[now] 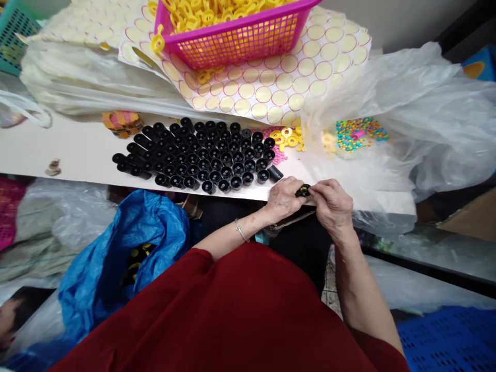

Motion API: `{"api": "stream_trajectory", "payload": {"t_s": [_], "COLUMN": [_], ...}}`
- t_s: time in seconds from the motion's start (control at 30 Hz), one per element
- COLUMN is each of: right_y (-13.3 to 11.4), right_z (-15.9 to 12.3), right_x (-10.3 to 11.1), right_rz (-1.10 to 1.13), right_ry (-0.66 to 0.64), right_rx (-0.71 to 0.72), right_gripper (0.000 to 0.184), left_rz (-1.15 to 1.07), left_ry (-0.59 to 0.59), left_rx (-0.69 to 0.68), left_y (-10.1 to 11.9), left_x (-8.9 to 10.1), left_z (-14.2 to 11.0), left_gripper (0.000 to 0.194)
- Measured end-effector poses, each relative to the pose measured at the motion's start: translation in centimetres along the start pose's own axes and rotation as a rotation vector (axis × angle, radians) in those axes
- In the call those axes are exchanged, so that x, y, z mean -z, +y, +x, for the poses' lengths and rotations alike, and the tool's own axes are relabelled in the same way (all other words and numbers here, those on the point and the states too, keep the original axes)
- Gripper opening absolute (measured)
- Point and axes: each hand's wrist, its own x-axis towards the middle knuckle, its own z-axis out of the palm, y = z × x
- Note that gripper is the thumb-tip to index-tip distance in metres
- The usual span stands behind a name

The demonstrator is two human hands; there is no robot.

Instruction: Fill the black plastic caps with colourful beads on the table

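At the table's front edge my left hand [285, 198] is closed around a small black plastic cylinder [303, 190] with a bit of yellow showing at its top. My right hand [334, 204] is pinched at the cylinder's right side; whatever its fingertips hold is too small to make out. Just beyond my left hand, one black cylinder [275, 173] lies on its side. A tight group of similar black cylinders [203, 155], mostly upright with open tops, covers the table to the left. Yellow ring-shaped pieces [287, 137] and small pink beads [277, 155] lie behind them.
A pink basket [240, 44] full of yellow ring pieces stands at the back on circle-printed sheets [267, 93]. Clear plastic [387, 103] and multicoloured beads [360, 133] lie right. An orange block [122, 124] sits left. A blue bag [127, 243] holding black pieces is below the table.
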Motion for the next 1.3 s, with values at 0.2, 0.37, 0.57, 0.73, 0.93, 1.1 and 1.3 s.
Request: {"api": "stream_trajectory", "payload": {"t_s": [0.2,0.37,0.57,0.73,0.93,1.1,1.3], "right_y": [0.4,0.1,-0.3,-0.4,-0.5,1.2,3.9], "right_z": [-0.4,0.1,0.5,0.3,0.9,3.8,9.9], "right_x": [-0.5,-0.5,0.1,0.6,1.7,1.1,-3.1], "right_rz": [-0.116,-0.07,0.196,0.31,0.426,0.442,0.111], "right_ry": [-0.014,-0.015,-0.042,-0.005,0.152,0.119,-0.293], "right_rx": [0.085,0.04,-0.245,-0.35,-0.496,-0.457,-0.046], "right_gripper": [0.015,0.014,0.011,0.014,0.015,0.011,0.019], "left_rz": [0.029,0.04,0.004,-0.021,-0.03,-0.02,-0.028], "left_ry": [-0.015,-0.01,-0.023,-0.018,0.027,0.025,0.044], "left_rx": [0.007,0.007,0.013,0.008,0.019,0.03,0.046], "left_y": [0.1,0.0,-0.1,0.0,0.0,0.2,0.1], "left_x": [0.0,-0.1,0.0,0.0,0.0,0.2,0.0], "left_z": [0.0,-0.1,-0.1,0.0,0.0,0.1,0.1], "left_gripper": [0.013,0.011,0.01,0.011,0.017,0.018,0.015]}}
